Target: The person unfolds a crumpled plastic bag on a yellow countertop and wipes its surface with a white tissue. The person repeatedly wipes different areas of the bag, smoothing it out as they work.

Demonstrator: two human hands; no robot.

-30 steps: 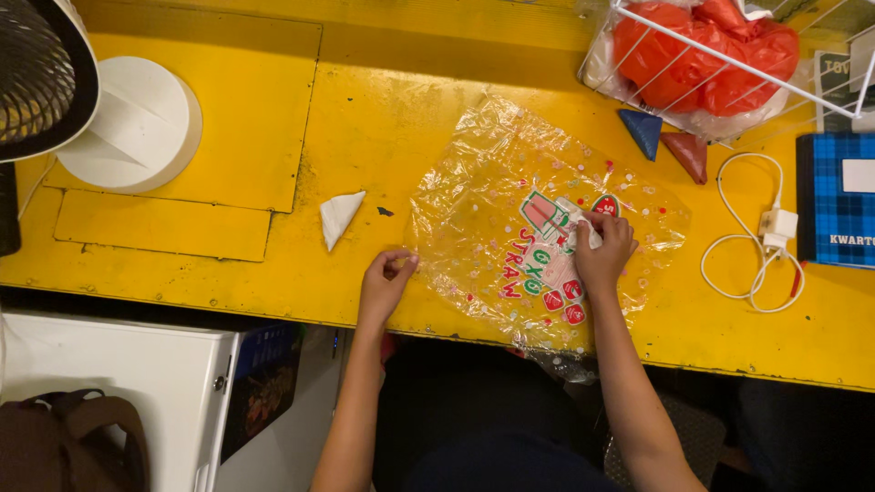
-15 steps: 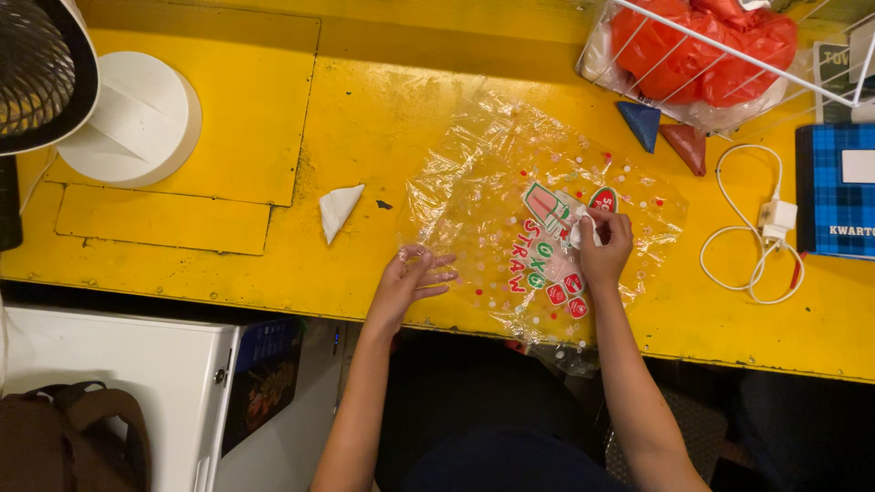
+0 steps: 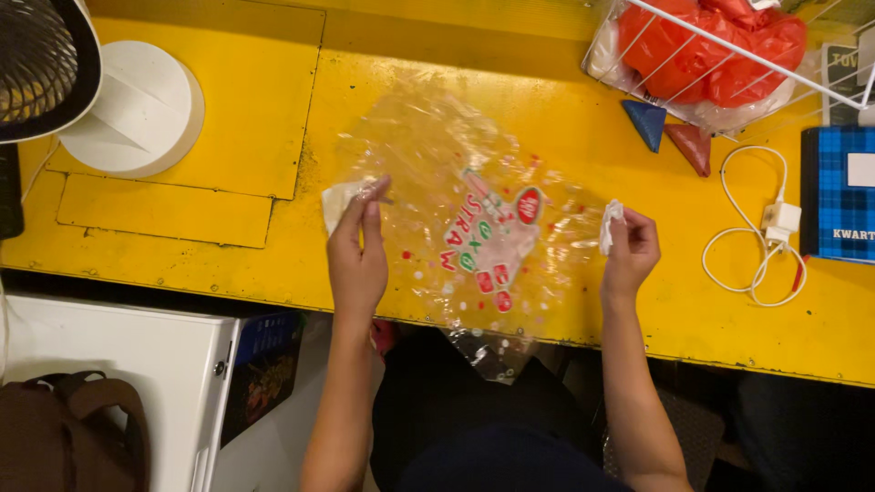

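At the upper left of the frame a black fan grille (image 3: 36, 68) cuts into view beside a round white stand (image 3: 137, 109), both on the yellow table (image 3: 228, 118); at the lower left sit a white cabinet (image 3: 118, 383) and a brown bag (image 3: 73, 437). Left of centre, the left hand (image 3: 357, 260) has moved out from the near edge of the plastic sheet to the white folded paper triangle (image 3: 339, 200), which lay alone on the table a second ago; the fingertips now rest on it and pinch its edge, lifting or dragging it toward the sheet. In the middle lies the clear plastic bag (image 3: 465, 228), crumpled and flat on the table, printed with red and green shapes, its lower end hanging over the table's front edge. Just right of it, the right hand (image 3: 627, 255) has come off the bag's print and is now curled, thumb and forefinger grasping a small white paper piece (image 3: 609, 223) held up just above the table. So each hand now has hold of a white piece, one either side of the bag. Further right lie a blue triangle (image 3: 647, 123) and a red triangle (image 3: 690, 146), below a white wire basket (image 3: 729, 55) of red plastic, then a white charger cable (image 3: 756, 237) and a blue plaid box (image 3: 838, 191).
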